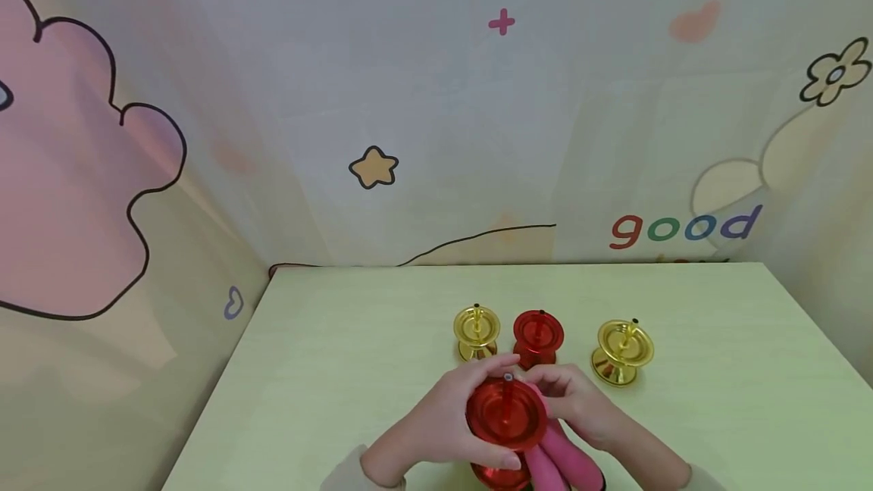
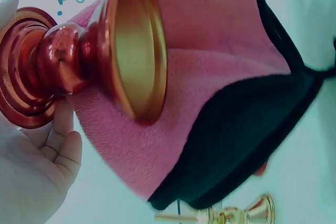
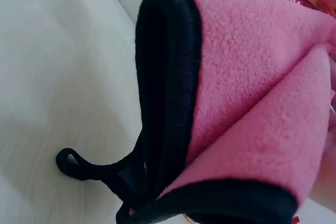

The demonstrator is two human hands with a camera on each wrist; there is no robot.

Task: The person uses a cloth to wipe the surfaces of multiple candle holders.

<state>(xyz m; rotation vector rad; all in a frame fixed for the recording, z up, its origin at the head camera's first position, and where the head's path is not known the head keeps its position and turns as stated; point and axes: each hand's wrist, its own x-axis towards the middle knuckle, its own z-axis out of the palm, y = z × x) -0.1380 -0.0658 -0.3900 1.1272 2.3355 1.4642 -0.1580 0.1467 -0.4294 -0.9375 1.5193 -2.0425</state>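
A shiny red candle holder (image 1: 492,417), with a wide dish on top and a spike in its middle, is gripped upright by my left hand (image 1: 436,419). The thumb and fingers curl around the dish's rim in the head view. My right hand (image 1: 583,406) pinches a pink fleecy cloth (image 1: 569,457) with black trim and presses it to the right side of the dish. Folded over itself, the cloth hangs below the right hand and fills much of the right wrist view. From the left wrist, the candle holder's flared base shows in front of the cloth.
Behind the hands, a gold candle holder (image 1: 477,332) and another red candle holder (image 1: 539,333) stand close together on the pale table (image 1: 327,339). A second gold candle holder (image 1: 622,351) stands farther right. A printed curtain (image 1: 436,97) rises along the table's back edge.
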